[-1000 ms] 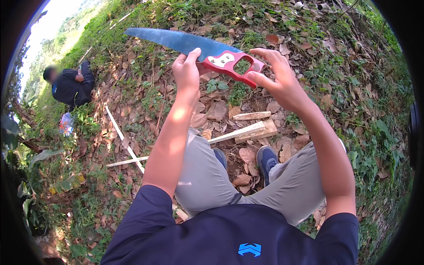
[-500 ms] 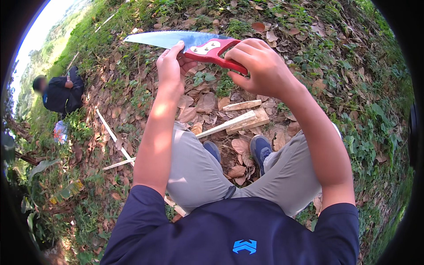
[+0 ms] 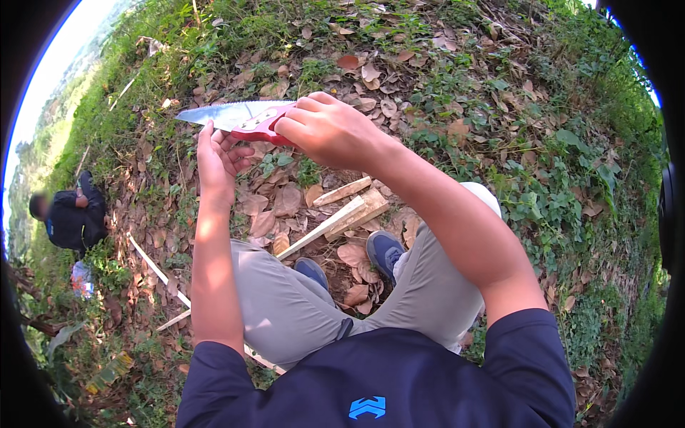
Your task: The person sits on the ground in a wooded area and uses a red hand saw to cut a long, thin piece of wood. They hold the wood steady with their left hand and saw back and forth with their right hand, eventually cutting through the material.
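Note:
A hand saw with a red handle (image 3: pixel 262 129) and a curved, toothed steel blade (image 3: pixel 217 114) is held up before me, its teeth upward and its tip pointing left. My right hand (image 3: pixel 330 130) is wrapped round the handle's right end, hiding part of it. Below the blade is my left hand (image 3: pixel 221 158), palm up, its fingers loosely bent and apart. The left thumb reaches the lower edge of the blade, and the fingers sit just under the handle.
Between my shoes lie a long pale stake (image 3: pixel 321 230), a short pointed wood piece (image 3: pixel 342 191) and a wood block (image 3: pixel 371 208). More thin wooden strips (image 3: pixel 153 264) lie at left. A person in dark clothes (image 3: pixel 71 217) sits far left beside a plastic bag (image 3: pixel 82 279). Dry leaves and low plants cover the ground.
The whole view has shifted, and both hands with the saw now appear further left and lower. My left thumb has slipped from the blade's face toward its lower edge.

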{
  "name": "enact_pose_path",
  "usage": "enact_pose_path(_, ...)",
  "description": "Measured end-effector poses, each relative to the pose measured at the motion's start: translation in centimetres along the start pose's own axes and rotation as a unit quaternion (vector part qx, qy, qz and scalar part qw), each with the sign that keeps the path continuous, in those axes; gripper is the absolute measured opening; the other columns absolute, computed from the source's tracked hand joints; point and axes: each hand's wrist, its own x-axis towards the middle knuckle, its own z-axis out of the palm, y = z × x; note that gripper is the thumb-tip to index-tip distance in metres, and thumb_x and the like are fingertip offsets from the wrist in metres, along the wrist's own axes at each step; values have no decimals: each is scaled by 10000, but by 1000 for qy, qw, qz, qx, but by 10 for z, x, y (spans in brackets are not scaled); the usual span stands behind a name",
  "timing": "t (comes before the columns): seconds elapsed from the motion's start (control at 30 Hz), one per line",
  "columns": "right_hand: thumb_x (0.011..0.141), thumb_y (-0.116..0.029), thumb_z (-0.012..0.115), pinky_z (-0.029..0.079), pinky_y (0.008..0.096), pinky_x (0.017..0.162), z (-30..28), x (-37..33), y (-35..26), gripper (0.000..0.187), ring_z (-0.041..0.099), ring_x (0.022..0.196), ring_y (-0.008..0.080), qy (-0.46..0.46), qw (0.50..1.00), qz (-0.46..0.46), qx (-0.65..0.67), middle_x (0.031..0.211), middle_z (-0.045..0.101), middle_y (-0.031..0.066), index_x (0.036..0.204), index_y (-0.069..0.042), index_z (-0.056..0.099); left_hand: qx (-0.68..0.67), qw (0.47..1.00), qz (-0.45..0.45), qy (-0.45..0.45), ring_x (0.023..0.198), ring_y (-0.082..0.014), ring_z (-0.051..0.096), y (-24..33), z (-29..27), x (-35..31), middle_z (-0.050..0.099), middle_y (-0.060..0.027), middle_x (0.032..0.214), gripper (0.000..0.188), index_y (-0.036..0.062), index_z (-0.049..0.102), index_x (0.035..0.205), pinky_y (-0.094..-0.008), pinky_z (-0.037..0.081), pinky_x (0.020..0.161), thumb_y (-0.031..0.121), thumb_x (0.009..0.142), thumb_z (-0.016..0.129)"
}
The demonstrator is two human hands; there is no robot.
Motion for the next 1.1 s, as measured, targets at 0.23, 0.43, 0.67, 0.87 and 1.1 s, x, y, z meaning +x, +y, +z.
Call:
enact_pose_path(0.23,775,-40,673,570,420,792,-4,-1,5,199,690,902,316,15,1000,14,0,915,694,122,956,-39,589,49,998,15,-32,486,-109,509,-4,-17,7,638,-54,730,646,-19,661,1112,-252,456,501,480,1054,255)
enact_pose_path(0.43,834,-50,655,544,463,693,-23,-11,11,114,685,781,353,-46,980,187,55,827,674,146,911,-34,572,109,983,138,-51,441,-45,455,22,-51,-3,691,-47,824,423,11,549,1400,-220,511,513,283,1082,493)
enact_pose_path(0.67,916,-157,665,503,482,690,-28,-8,26,156,685,764,380,-87,933,347,44,791,690,181,1008,-32,645,299,950,-58,62,522,-70,560,-106,-206,-27,668,-28,717,450,73,583,1398,-220,449,490,214,981,674)
enact_pose_path(0.87,912,-168,724,449,357,617,-13,-12,34,230,572,617,232,-64,919,383,66,698,619,104,1065,-6,667,341,928,-104,106,963,-214,661,-284,-315,-146,728,-121,1064,395,55,629,1300,-356,516,866,284,984,567)
enact_pose_path(1.1,945,-158,699,402,312,589,-2,-5,22,219,483,609,143,-114,885,438,111,707,570,63,1087,3,655,237,953,-134,132,1058,-195,640,-356,-298,-187,708,-118,1163,387,67,637,1284,-367,497,943,273,956,623)
